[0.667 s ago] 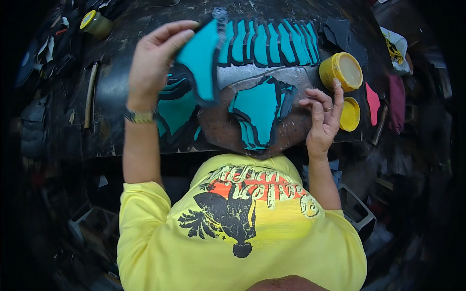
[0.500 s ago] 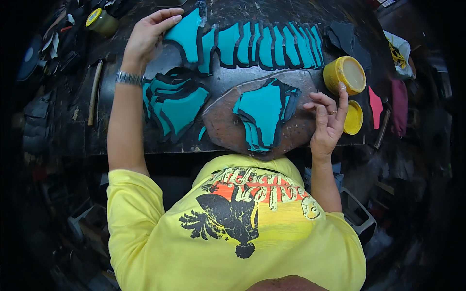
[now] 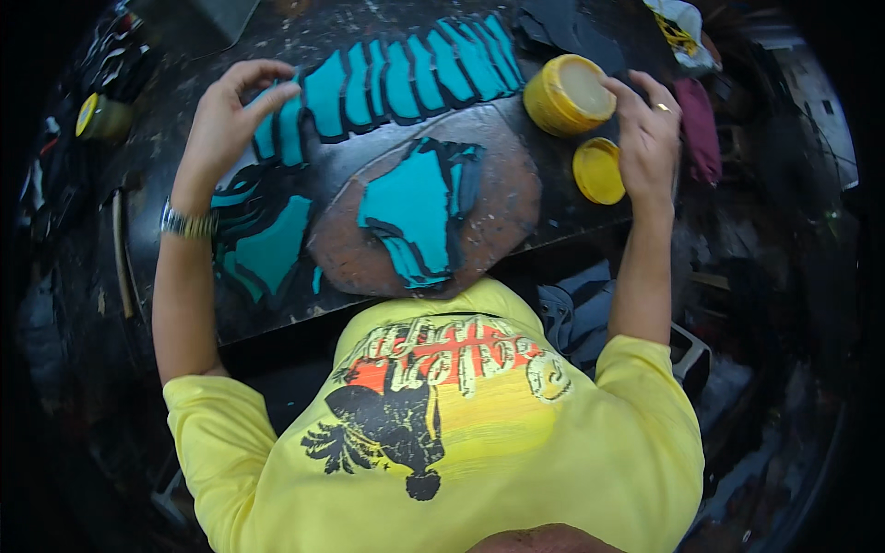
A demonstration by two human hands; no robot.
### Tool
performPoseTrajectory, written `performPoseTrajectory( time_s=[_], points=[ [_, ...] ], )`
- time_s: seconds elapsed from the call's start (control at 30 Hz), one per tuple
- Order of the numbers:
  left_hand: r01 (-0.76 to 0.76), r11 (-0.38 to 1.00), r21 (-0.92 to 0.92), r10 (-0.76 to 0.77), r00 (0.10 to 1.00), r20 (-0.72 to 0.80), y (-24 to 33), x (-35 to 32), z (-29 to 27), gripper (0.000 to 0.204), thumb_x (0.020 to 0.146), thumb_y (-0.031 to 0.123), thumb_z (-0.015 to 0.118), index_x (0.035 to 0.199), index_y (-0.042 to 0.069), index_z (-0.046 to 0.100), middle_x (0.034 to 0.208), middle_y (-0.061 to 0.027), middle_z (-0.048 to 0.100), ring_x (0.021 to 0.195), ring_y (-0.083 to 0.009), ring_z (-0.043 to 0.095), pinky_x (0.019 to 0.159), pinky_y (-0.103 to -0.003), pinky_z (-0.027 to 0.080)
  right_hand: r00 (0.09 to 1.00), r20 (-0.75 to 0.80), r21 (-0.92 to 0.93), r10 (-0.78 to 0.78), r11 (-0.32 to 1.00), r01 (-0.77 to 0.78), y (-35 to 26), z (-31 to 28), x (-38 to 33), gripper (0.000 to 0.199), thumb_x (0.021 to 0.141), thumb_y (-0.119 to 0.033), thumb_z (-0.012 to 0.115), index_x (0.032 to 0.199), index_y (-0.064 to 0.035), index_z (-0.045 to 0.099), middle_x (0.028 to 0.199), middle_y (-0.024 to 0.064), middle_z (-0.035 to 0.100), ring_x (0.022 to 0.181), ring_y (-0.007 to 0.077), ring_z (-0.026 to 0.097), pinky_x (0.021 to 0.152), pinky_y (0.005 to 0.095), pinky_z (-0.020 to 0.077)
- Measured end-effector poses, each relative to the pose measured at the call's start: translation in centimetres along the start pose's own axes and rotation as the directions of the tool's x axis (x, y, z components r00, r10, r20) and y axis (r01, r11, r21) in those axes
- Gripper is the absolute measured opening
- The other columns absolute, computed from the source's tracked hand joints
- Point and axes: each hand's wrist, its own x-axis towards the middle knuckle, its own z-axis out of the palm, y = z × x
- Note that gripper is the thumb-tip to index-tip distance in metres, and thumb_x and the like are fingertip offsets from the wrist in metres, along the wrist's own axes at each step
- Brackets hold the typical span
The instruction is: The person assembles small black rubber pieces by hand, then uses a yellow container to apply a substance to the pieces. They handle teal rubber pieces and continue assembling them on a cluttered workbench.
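Note:
My left hand [image 3: 230,115] is at the left end of a row of overlapping teal pieces with dark edges [image 3: 396,78]. Its thumb and forefinger close on the edge of a teal piece [image 3: 267,138]; the exact grip is partly hidden. My right hand [image 3: 645,134] is beside a yellow tub [image 3: 558,106] of pale paste, fingers bent and apart, one fingertip at the rim. A stack of teal pieces [image 3: 406,203] lies on a brown many-sided slab [image 3: 502,194] before me. Another pile of teal pieces [image 3: 272,244] lies under my left wrist.
A yellow lid [image 3: 599,175] lies below the tub. At the left are a hammer [image 3: 120,253] and a yellow-lidded jar [image 3: 101,117]. Black sheets [image 3: 562,37] lie at the back, maroon cloth [image 3: 698,129] at the right. The table's front edge crosses before my waist.
The view has shifted and turned. My left hand has brought its teal piece down against the row's left end. The right hand's fingers have bent toward the tub's rim.

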Motion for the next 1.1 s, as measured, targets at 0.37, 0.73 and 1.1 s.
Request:
performPoseTrajectory(
  time_s=[0.37, 0.73, 1.1],
  points=[
    [-0.113, 0.967, -0.228, 0.137, 0.987, 0.09, 10.5, -7.8, 9.2, 0.036, 0.082, 0.015, 0.082, 0.115, 0.007, 0.07, 0.126, -0.0116, 0.062, 0.12, -0.0264, 0.06, 0.103, -0.037, 0.047, 0.951, 0.072, -0.226, 0.302, 0.933, -0.279, -1.4, 0.1, -1.7, 0.041, 0.1, -0.043, 0.061, 0.099, -0.0053, 0.078, 0.11, 0.0188, 0.066, 0.106, 0.0364, 0.063, 0.09, 0.0446, 0.0487],
    [0.001, 0.909, -0.416, 0.052, 0.992, 0.117, 8.6, -8.9, 9.1, 0.047, 0.077, 0.014, 0.086, 0.12, 0.007, 0.071, 0.123, -0.0074, 0.066, 0.119, -0.0226, 0.061, 0.104, -0.035, 0.047, 0.899, 0.437, 0.734, -0.041, 0.594, -0.329, -8.9, 3.8, -6.2, 0.046, 0.11, -0.04, 0.039, 0.128, -0.0131, 0.072, 0.146, 0.014, 0.05, 0.141, 0.0297, 0.04, 0.118, 0.0426, 0.0267],
    [0.057, 0.887, -0.457, -0.002, 0.993, 0.12, 8.5, -9.3, 9.3, 0.049, 0.078, 0.012, 0.085, 0.124, 0.007, 0.07, 0.125, -0.0088, 0.066, 0.121, -0.0232, 0.06, 0.105, -0.036, 0.047, 0.847, 0.525, 0.455, -0.088, 0.87, -0.191, -10.8, 5.9, -6.7, 0.047, 0.104, -0.055, 0.044, 0.134, -0.0288, 0.068, 0.157, 0.0136, 0.043, 0.152, 0.0409, 0.02, 0.118, 0.067, 0.0061]
  ],
)
